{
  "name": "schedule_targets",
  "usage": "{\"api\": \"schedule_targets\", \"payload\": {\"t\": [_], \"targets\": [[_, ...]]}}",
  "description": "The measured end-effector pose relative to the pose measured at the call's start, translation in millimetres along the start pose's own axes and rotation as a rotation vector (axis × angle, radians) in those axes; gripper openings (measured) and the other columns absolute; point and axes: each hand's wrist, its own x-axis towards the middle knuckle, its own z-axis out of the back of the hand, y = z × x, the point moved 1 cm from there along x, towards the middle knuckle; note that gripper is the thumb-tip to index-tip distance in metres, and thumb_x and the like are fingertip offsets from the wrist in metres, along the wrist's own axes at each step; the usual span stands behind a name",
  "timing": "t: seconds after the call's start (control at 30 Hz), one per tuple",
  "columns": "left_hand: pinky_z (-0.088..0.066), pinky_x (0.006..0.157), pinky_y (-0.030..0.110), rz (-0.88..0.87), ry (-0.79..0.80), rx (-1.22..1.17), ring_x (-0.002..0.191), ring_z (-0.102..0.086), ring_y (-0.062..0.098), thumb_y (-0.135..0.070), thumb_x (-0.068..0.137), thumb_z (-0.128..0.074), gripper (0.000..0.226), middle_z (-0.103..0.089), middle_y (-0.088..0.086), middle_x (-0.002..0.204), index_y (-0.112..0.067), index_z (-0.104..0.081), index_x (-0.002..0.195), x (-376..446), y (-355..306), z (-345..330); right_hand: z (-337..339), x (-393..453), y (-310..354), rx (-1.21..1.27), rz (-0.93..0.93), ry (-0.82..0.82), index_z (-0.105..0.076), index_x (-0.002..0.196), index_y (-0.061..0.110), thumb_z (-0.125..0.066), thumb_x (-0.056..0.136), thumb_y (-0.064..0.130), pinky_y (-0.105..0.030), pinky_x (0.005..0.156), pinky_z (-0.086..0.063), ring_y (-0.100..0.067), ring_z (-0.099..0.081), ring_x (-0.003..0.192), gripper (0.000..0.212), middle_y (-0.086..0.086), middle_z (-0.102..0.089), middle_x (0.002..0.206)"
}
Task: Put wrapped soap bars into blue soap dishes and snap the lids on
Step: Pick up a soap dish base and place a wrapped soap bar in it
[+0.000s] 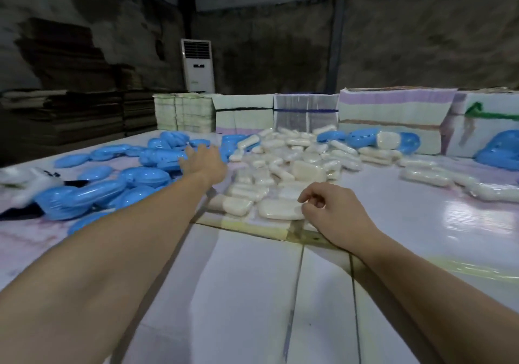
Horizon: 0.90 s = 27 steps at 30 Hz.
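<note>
Table spread with goods. Heap of wrapped soap bars at 12 o'clock; blue soap dishes massed at 10 o'clock. Left hand extended toward 11 o'clock, fingers straight, at edge of dish pile, holding nothing. Right hand at 1 o'clock, fingers loosely curled, holding nothing, just beside nearest bar.

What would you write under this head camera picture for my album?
Left hand reaches for blue soap dishes; right hand hovers by wrapped soap bars.
</note>
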Motion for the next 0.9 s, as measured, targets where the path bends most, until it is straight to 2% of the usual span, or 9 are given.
{"api": "schedule_targets", "payload": {"t": [0.13,0.3,0.4,0.5,0.6,0.67,0.73,0.83,0.9], "targets": [[-0.032,0.106,0.053,0.038,0.119,0.261,0.134,-0.033,0.035,-0.019,0.093,-0.05,0.032,-0.047,0.009,0.136,-0.022,-0.056,0.124,16.9,38.1,-2.1,-1.3,2.0,0.7,-0.016,0.01,0.015,-0.063,0.083,0.036,-0.062,0.083,0.019,-0.032,0.077,-0.05,-0.007,-0.058,0.081,0.017,0.01,-0.063,0.08],[-0.037,0.1,0.051,-0.073,-0.086,0.321,0.125,-0.041,0.032,-0.021,0.097,-0.052,0.023,-0.054,0.005,0.126,-0.023,-0.066,0.116,18.1,39.8,-5.3,0.2,2.1,1.7,-0.015,0.007,0.007,-0.064,0.084,0.033,-0.063,0.084,0.017,-0.029,0.076,-0.047,-0.008,-0.058,0.082,0.016,0.009,-0.063,0.081],[-0.038,0.099,0.049,-0.204,-0.216,0.106,0.122,-0.04,0.03,-0.022,0.1,-0.049,0.024,-0.055,0.003,0.125,-0.02,-0.067,0.115,7.9,21.4,3.4,0.0,4.0,-2.4,0.012,-0.018,-0.016,-0.064,0.08,0.035,-0.063,0.083,0.015,-0.022,0.07,-0.044,-0.005,-0.057,0.079,0.02,0.01,-0.063,0.08],[-0.035,0.103,0.038,-0.388,-0.282,-0.233,0.122,-0.038,0.024,-0.027,0.1,-0.054,0.019,-0.055,-0.002,0.122,-0.019,-0.068,0.109,-18.6,-9.9,20.0,1.5,7.0,-9.8,0.127,-0.093,-0.145,-0.064,0.082,0.037,-0.063,0.083,0.015,-0.018,0.065,-0.04,-0.002,-0.057,0.076,0.022,0.01,-0.064,0.079],[-0.027,0.099,0.028,-0.648,-0.162,-0.437,0.113,-0.031,0.015,-0.03,0.097,-0.061,0.006,-0.048,-0.008,0.116,-0.027,-0.065,0.094,-58.1,-49.9,30.3,10.2,11.5,-16.7,0.452,-0.259,-0.349,-0.062,0.1,0.039,-0.063,0.089,0.024,-0.025,0.068,-0.041,-0.005,-0.059,0.083,0.019,0.01,-0.064,0.092],[-0.024,0.1,0.028,-0.819,-0.033,-0.435,0.113,-0.027,0.012,-0.032,0.095,-0.063,0.007,-0.043,-0.012,0.116,-0.032,-0.061,0.088,-86.1,-74.4,33.1,19.7,14.3,-18.7,0.701,-0.359,-0.445,-0.06,0.105,0.039,-0.06,0.093,0.03,-0.029,0.074,-0.042,-0.011,-0.06,0.091,0.015,0.007,-0.063,0.102],[-0.025,0.104,0.029,-0.934,0.108,-0.41,0.118,-0.027,0.009,-0.034,0.094,-0.065,0.009,-0.044,-0.013,0.119,-0.035,-0.061,0.086,-108.7,-95.2,33.1,30.6,14.4,-22.4,0.838,-0.427,-0.536,-0.062,0.102,0.035,-0.058,0.094,0.03,-0.031,0.076,-0.044,-0.014,-0.059,0.091,0.01,0.005,-0.064,0.1],[-0.025,0.111,0.032,-1.021,0.28,-0.436,0.128,-0.024,0.007,-0.034,0.09,-0.069,0.012,-0.046,-0.013,0.129,-0.035,-0.063,0.079,-135.7,-114.9,20.3,41.1,9.6,-33.2,0.804,-0.476,-0.557,-0.066,0.095,0.031,-0.059,0.093,0.028,-0.031,0.075,-0.046,-0.016,-0.061,0.089,0.008,0.004,-0.066,0.096],[-0.026,0.113,0.035,-1.065,0.298,-0.453,0.133,-0.022,0.011,-0.034,0.088,-0.071,0.011,-0.046,-0.011,0.134,-0.032,-0.065,0.079,-146.9,-117.3,7.5,43.8,6.8,-41.1,0.678,-0.479,-0.492,-0.066,0.097,0.03,-0.061,0.091,0.022,-0.032,0.078,-0.047,-0.016,-0.061,0.093,0.011,0.004,-0.067,0.1]]}}
